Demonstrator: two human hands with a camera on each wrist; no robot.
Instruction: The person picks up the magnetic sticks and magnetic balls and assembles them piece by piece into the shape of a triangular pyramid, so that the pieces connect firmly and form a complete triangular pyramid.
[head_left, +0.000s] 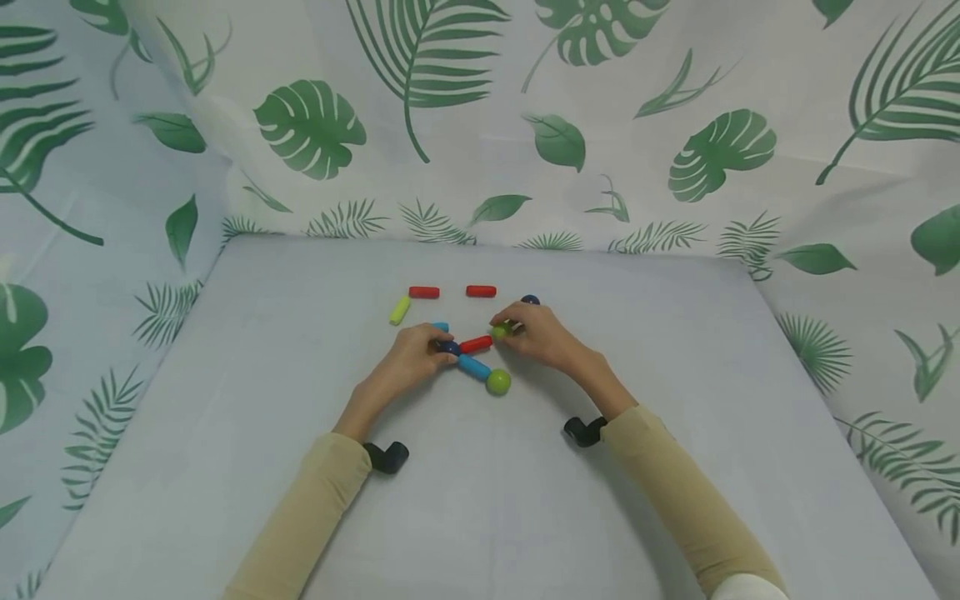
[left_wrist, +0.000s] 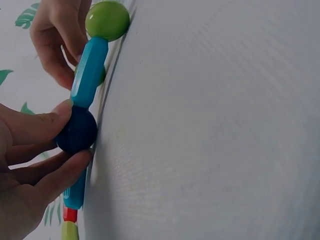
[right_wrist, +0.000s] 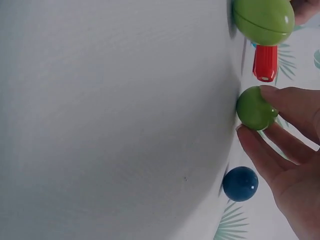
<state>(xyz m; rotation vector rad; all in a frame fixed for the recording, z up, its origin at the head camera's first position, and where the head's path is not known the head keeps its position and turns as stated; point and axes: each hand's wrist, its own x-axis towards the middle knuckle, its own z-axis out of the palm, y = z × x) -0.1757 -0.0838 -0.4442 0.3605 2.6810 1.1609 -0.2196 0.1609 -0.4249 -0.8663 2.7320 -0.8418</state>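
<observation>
My left hand point(head_left: 408, 358) pinches a dark blue ball point(left_wrist: 76, 131) between thumb and fingers. From that ball a light blue rod point(head_left: 474, 367) runs to a green ball point(head_left: 498, 382), and a second light blue rod point(left_wrist: 75, 192) extends on its other side, partly behind the fingers. A red rod point(head_left: 476, 344) also points outward from the dark blue ball. My right hand point(head_left: 543, 337) holds another green ball point(right_wrist: 256, 109) by thumb and fingertips. In the right wrist view, a small gap separates this ball from the red rod's free end.
Two loose red rods, one on the left point(head_left: 424, 292) and one on the right point(head_left: 481, 291), lie farther back on the white table point(head_left: 480, 500). Beside the left one is a yellow-green rod point(head_left: 400, 311). Another dark blue ball point(right_wrist: 240, 184) sits just beyond my right hand.
</observation>
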